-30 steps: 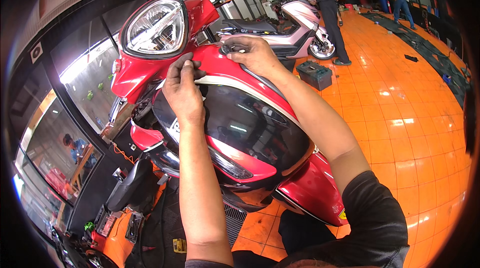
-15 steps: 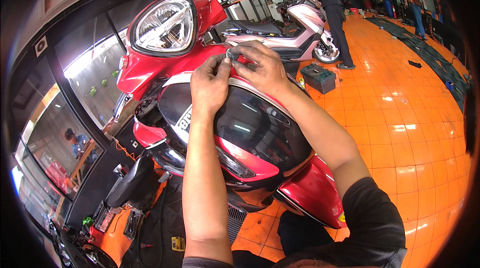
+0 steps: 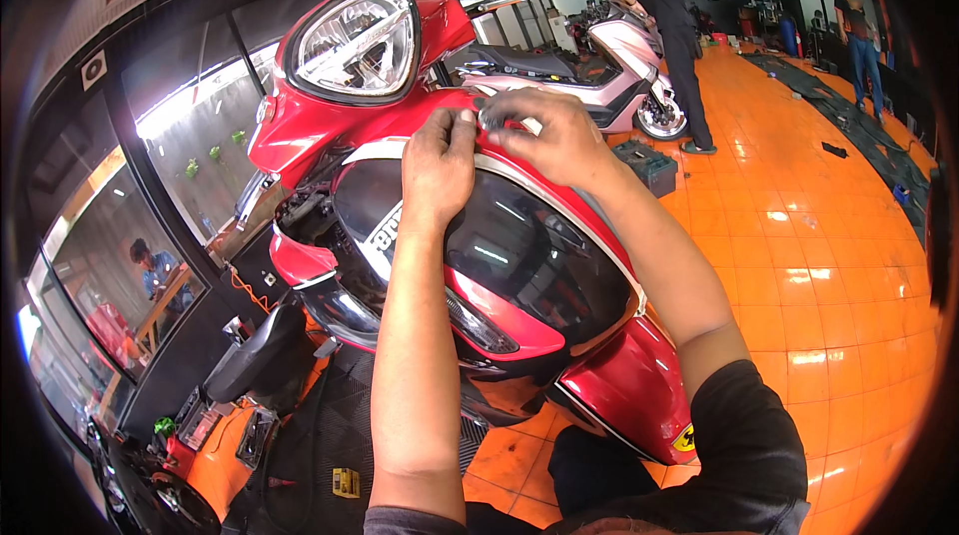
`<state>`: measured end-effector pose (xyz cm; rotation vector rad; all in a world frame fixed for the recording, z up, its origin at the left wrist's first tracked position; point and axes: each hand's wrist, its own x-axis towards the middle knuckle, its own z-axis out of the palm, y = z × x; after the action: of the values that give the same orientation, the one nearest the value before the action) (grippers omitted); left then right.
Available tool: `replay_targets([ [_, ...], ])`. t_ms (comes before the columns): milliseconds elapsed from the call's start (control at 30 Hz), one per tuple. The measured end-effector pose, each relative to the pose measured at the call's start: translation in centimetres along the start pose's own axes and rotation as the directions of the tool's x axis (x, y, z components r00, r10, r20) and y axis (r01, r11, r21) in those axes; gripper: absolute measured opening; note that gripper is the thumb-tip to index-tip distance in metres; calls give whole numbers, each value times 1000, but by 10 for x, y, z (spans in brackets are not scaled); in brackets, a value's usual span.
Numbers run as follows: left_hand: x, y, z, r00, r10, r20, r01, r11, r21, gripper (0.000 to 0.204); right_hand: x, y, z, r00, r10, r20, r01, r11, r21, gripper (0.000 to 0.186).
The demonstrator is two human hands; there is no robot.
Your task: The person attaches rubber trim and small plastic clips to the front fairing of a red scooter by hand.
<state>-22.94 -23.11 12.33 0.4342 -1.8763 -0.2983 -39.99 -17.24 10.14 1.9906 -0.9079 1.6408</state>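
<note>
Your left hand [image 3: 438,167] sits just above the middle of the frame, fingers curled and pressed down on the upper edge of the red and black front panel [image 3: 499,265] of the scooter, its fingertips meeting those of your right hand [image 3: 547,140]. Your right hand is bent over the same edge, fingers bunched around something small and dark there; what it is cannot be made out, and the hands hide the seam beneath them. The panel fills the centre, running down to the lower right, where your dark sleeve [image 3: 744,445] covers its end. Above the hands the round headlight [image 3: 352,43] faces the upper left. A white scooter [image 3: 589,75] stands behind, beside a person [image 3: 671,25] whose head is cut off by the rim.
</note>
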Motion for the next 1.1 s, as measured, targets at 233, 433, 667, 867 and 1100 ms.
replay_targets([
  [233, -4, -8, -11, 933, -193, -302, -46, 770, -636, 26, 21, 44, 24, 770, 638, 13, -528, 626, 574, 22],
  [433, -6, -4, -14, 931, -187, -313, -72, 747, -661, 25, 20, 35, 27, 747, 663, 56, -549, 566, 614, 22],
  [667, -8, -1, -14, 945, -166, -282, -71, 737, -673, 25, 16, 45, 31, 784, 620, -31, -487, 646, 588, 21],
  [867, -8, -4, -17, 945, -142, -295, -81, 772, -630, 25, 19, 33, 36, 802, 592, -79, -500, 738, 453, 24],
  [1100, -7, -8, -16, 946, -128, -298, -71, 814, -576, 25, 21, 33, 38, 796, 596, -104, -506, 750, 425, 26],
])
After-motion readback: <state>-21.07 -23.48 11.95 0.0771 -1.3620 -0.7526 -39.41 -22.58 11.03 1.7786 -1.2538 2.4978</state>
